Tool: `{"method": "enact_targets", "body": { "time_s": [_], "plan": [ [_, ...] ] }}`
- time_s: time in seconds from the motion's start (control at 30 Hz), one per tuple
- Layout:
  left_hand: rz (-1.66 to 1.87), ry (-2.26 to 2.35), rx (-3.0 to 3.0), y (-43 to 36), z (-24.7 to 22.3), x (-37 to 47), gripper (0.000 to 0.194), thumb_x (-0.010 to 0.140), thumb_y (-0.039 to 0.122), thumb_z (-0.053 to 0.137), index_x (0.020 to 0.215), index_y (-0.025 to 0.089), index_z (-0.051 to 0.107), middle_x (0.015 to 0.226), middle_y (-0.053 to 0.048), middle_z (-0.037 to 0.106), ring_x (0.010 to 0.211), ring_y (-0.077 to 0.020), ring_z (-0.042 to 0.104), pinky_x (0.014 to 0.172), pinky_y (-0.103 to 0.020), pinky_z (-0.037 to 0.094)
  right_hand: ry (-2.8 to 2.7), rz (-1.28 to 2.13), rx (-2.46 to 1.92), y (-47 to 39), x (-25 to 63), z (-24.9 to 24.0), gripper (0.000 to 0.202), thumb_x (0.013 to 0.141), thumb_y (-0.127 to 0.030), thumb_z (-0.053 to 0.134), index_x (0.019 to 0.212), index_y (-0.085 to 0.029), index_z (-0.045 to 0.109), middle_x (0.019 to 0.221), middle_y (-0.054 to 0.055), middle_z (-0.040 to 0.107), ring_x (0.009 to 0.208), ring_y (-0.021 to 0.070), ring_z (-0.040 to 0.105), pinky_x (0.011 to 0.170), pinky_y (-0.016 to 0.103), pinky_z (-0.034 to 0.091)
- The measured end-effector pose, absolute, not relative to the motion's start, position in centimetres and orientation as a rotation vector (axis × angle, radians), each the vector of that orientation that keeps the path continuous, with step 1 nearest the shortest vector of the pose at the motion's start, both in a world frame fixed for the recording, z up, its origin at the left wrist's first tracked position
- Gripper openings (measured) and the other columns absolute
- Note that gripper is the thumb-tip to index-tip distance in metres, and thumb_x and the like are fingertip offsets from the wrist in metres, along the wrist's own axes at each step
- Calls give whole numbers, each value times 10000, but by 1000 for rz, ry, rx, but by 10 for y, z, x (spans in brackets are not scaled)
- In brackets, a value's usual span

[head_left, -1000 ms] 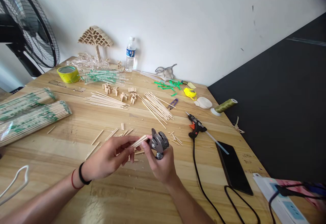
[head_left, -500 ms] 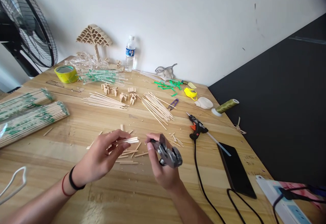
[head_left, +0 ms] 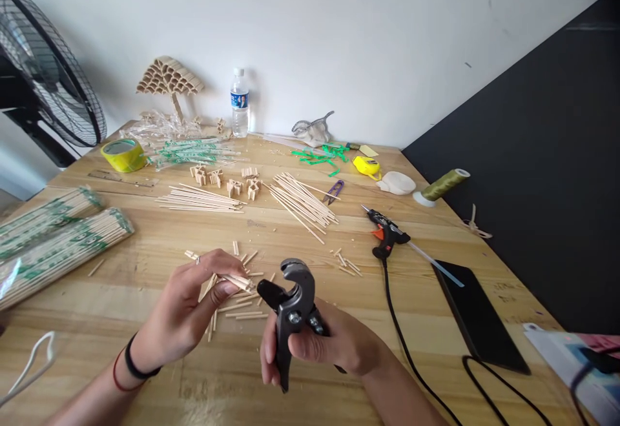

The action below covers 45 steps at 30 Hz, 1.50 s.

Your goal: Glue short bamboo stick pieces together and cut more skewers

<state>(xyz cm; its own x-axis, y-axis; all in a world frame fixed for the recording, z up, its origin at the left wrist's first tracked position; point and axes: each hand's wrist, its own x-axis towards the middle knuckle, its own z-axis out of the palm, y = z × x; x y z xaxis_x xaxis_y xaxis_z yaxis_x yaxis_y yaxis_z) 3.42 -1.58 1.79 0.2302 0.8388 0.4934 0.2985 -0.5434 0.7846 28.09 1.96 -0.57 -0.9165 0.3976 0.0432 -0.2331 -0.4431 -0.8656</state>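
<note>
Between the thumb and fingers of my left hand (head_left: 191, 300) is a small bundle of wooden sticks (head_left: 237, 282), its cut ends pointing right. My right hand (head_left: 322, 345) is wrapped round the handles of a dark metal pipe cutter (head_left: 293, 297). The cutter's jaws stand apart, just right of the bundle's ends, with nothing between them. Beneath the hands lie several short cut stick pieces (head_left: 245, 315). Another few short pieces (head_left: 346, 263) are scattered to the right.
Long sticks (head_left: 303, 203) lie beyond the hands, near small stick assemblies (head_left: 235, 187). A glue gun (head_left: 387, 232) with a trailing cord rests at right beside a black tablet-like slab (head_left: 479, 316). Packed sticks (head_left: 62, 252) lie left; a water bottle (head_left: 239, 106) stands behind.
My right hand has turned the pipe cutter, so its jaws now point up and left towards the bundle. The bundle in my left hand has tilted down slightly, and the view has shifted.
</note>
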Motion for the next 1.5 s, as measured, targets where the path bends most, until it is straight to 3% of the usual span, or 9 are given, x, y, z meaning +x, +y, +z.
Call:
{"method": "enact_targets", "body": {
  "time_s": [0.2,0.37,0.5,0.63,0.83,1.0,1.23,1.5],
  "plan": [
    [1332,894,1901,-14,19,34,145,1060,138,596,1115,207,711,978,-58,750,926,-163,701,860,-270,566,-1343,2685,50,23,281,-12,593,955,-659,662,927,-69,724,799,169,782,675,226,757,688,326,604],
    [1333,955,1940,-14,20,33,132,1063,150,601,1099,207,715,969,-53,755,918,-152,707,852,-248,565,-1297,2699,51,25,286,-8,509,952,-602,700,922,-93,704,731,117,741,601,188,711,623,302,580],
    [1291,1035,2068,-14,19,33,179,1037,90,617,1132,209,711,984,-50,766,892,-135,718,806,-214,559,-1264,2244,-431,25,287,1,360,880,-451,837,967,-126,712,731,36,688,594,122,640,589,237,518],
    [1218,1019,2213,-15,19,37,220,1034,87,618,1204,187,715,989,-67,788,865,-133,731,769,-195,572,-1355,1808,-714,23,283,7,296,936,-440,778,983,-149,749,632,-30,586,544,95,555,543,215,439],
    [1233,1029,2358,-14,17,41,198,1062,180,617,1222,191,734,1027,-90,826,939,-157,782,805,-201,621,-1483,1652,-794,18,279,10,214,937,-376,755,941,-166,793,638,-24,575,547,103,525,521,235,409],
    [1231,1015,2425,-12,17,44,195,1076,226,603,1214,177,731,1032,-94,839,956,-143,799,820,-169,629,-1522,1519,-812,16,278,16,128,912,-292,766,866,-174,781,682,-12,654,574,102,546,557,237,451],
    [1194,1056,2426,-14,17,44,225,1070,195,605,1255,167,732,1056,-109,832,915,-146,813,781,-163,636,-1646,1294,-888,17,275,17,146,925,-263,725,819,-166,753,715,16,715,656,141,632,663,254,529],
    [1192,1128,2395,-16,15,47,251,1025,141,654,1238,209,769,1064,-109,836,879,-183,820,723,-196,632,-1839,967,-924,17,275,4,90,870,-150,698,796,-200,682,709,-6,700,629,140,613,649,248,493]
  ]
}}
